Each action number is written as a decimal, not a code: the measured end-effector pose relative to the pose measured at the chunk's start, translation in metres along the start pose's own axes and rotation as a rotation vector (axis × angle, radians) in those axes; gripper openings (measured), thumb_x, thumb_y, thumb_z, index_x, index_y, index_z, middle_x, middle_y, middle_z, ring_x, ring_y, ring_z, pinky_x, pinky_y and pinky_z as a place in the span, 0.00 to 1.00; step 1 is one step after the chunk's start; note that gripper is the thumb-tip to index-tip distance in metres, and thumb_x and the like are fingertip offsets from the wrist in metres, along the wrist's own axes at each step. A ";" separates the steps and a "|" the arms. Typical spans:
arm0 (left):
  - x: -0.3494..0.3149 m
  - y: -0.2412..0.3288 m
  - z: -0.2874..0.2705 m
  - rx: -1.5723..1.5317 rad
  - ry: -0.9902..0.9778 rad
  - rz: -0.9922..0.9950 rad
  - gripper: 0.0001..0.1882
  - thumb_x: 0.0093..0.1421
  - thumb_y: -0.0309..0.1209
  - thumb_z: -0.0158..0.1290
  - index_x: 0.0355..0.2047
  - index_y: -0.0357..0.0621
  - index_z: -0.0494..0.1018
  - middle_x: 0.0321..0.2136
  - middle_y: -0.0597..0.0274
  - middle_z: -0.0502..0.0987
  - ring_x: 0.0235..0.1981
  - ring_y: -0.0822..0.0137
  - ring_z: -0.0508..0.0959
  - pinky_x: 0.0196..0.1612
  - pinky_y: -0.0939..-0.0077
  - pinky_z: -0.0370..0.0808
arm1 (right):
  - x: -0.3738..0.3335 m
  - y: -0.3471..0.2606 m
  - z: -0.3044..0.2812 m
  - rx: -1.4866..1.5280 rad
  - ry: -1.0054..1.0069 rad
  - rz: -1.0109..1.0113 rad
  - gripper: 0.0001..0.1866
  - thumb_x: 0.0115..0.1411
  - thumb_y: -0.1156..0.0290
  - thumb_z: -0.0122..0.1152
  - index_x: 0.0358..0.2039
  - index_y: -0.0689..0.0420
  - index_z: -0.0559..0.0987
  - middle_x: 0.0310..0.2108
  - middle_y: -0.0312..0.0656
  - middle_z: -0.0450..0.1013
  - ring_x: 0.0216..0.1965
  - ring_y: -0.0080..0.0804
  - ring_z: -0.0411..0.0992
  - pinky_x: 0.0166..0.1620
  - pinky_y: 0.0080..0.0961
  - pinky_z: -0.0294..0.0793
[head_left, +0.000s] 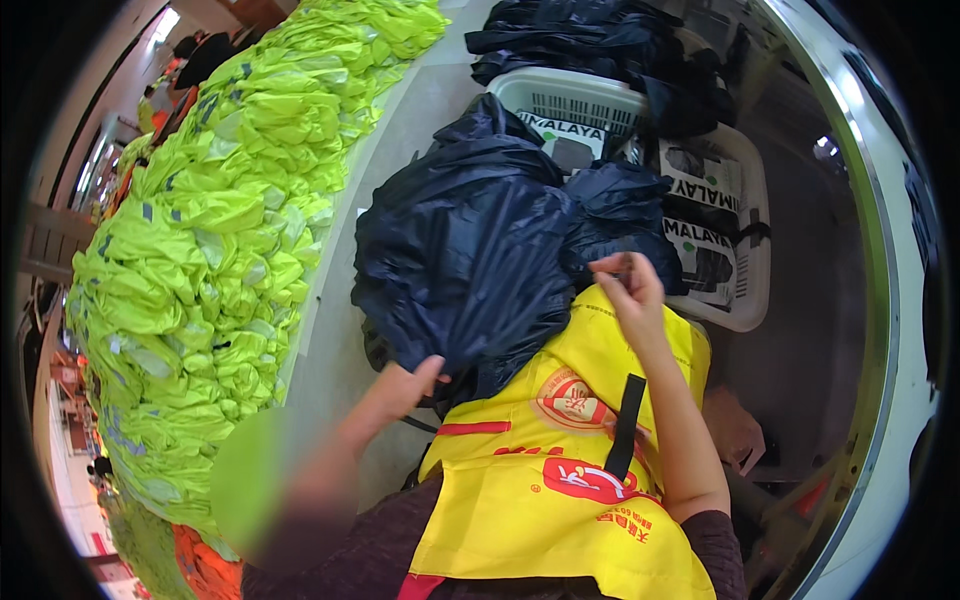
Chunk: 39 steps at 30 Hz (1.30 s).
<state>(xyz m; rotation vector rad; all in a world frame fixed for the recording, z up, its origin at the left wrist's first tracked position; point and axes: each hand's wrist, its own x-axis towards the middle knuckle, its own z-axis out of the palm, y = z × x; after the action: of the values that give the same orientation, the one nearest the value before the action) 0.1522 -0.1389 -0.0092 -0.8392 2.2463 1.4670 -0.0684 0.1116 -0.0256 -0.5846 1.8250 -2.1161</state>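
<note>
A large bundle of thin, shiny navy cloth [465, 240] lies crumpled on the pale table in front of me. My left hand [412, 385] is closed on the near edge of this cloth, with the thumb on top. Above the yellow apron [520, 480] on my lap, my right hand [632, 290] is raised with its fingers drawn together. Whether something small and dark sits between those fingertips, I cannot make out. Just beyond that hand lies a smaller heap of navy cloth [620, 215], partly over a white basket [750, 270].
A long mound of neon yellow-green garments [220, 250] runs along the left side. Flat printed packs [700, 255] lie in the basket on the right. Behind them stands another pale basket [570, 85], with more dark cloth [590, 40] at the far end. A metal edge [865, 250] curves along the right.
</note>
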 end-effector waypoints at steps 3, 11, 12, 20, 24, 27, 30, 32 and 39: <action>-0.020 0.052 0.024 0.292 -0.307 0.065 0.19 0.59 0.41 0.46 0.24 0.36 0.74 0.20 0.62 0.76 0.25 0.70 0.75 0.31 0.76 0.70 | 0.005 -0.006 0.056 -0.110 -0.250 -0.021 0.11 0.54 0.77 0.59 0.38 0.60 0.71 0.34 0.37 0.73 0.29 0.18 0.69 0.32 0.14 0.67; 0.117 0.035 -0.112 0.023 0.922 0.435 0.21 0.52 0.40 0.58 0.38 0.34 0.71 0.26 0.61 0.75 0.30 0.70 0.74 0.34 0.81 0.69 | -0.043 0.056 0.091 -0.542 -0.664 -0.019 0.12 0.54 0.72 0.55 0.40 0.57 0.72 0.36 0.47 0.74 0.36 0.45 0.73 0.40 0.30 0.72; 0.160 0.008 -0.128 -0.035 0.906 0.264 0.20 0.52 0.37 0.59 0.38 0.35 0.71 0.28 0.64 0.74 0.28 0.74 0.72 0.29 0.82 0.67 | -0.042 0.056 0.089 -0.569 -0.681 -0.029 0.12 0.54 0.73 0.54 0.40 0.57 0.72 0.37 0.47 0.74 0.36 0.45 0.73 0.40 0.30 0.72; 0.174 0.033 -0.094 -0.448 0.875 0.397 0.11 0.47 0.29 0.62 0.28 0.37 0.74 0.21 0.67 0.74 0.22 0.77 0.70 0.27 0.83 0.67 | -0.042 0.060 0.073 -0.300 -0.564 0.078 0.08 0.58 0.75 0.51 0.38 0.60 0.72 0.36 0.43 0.75 0.37 0.34 0.74 0.41 0.23 0.71; 0.157 0.035 -0.078 -0.519 0.733 0.344 0.14 0.48 0.29 0.61 0.33 0.36 0.73 0.26 0.64 0.75 0.26 0.75 0.73 0.30 0.83 0.69 | -0.031 0.053 0.061 -0.178 -0.448 0.223 0.04 0.60 0.75 0.51 0.36 0.61 0.72 0.35 0.40 0.74 0.37 0.25 0.71 0.43 0.17 0.68; 0.138 0.053 -0.062 -0.786 0.455 0.381 0.15 0.49 0.28 0.60 0.36 0.34 0.72 0.28 0.64 0.75 0.29 0.74 0.74 0.33 0.82 0.72 | -0.034 0.049 0.058 -0.075 -0.324 0.177 0.04 0.60 0.75 0.51 0.35 0.60 0.72 0.35 0.39 0.74 0.37 0.24 0.71 0.43 0.17 0.68; 0.089 0.089 -0.031 -0.865 0.096 0.372 0.11 0.50 0.24 0.57 0.34 0.34 0.72 0.27 0.66 0.75 0.29 0.75 0.74 0.33 0.82 0.72 | -0.030 0.021 0.052 -0.032 -0.073 0.042 0.04 0.58 0.77 0.53 0.35 0.60 0.71 0.38 0.37 0.73 0.27 0.15 0.64 0.33 0.11 0.64; 0.070 0.087 0.007 -0.663 0.044 0.457 0.08 0.50 0.20 0.54 0.33 0.35 0.72 0.26 0.66 0.75 0.28 0.77 0.74 0.33 0.81 0.72 | -0.027 -0.004 0.052 0.038 0.099 -0.101 0.08 0.55 0.80 0.56 0.36 0.61 0.70 0.42 0.37 0.72 0.21 0.10 0.58 0.26 0.07 0.59; 0.068 0.074 0.090 -0.356 -0.325 0.598 0.10 0.49 0.21 0.55 0.34 0.38 0.72 0.28 0.66 0.75 0.30 0.74 0.74 0.35 0.79 0.71 | -0.028 -0.005 0.053 -0.655 -0.074 -0.401 0.19 0.44 0.67 0.68 0.36 0.60 0.75 0.40 0.49 0.73 0.33 0.42 0.75 0.33 0.27 0.76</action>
<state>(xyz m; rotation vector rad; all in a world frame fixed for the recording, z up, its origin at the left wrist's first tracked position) 0.0493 -0.0551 -0.0321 0.0304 2.1017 2.1253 -0.0180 0.0793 -0.0176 -1.2483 2.5231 -1.6199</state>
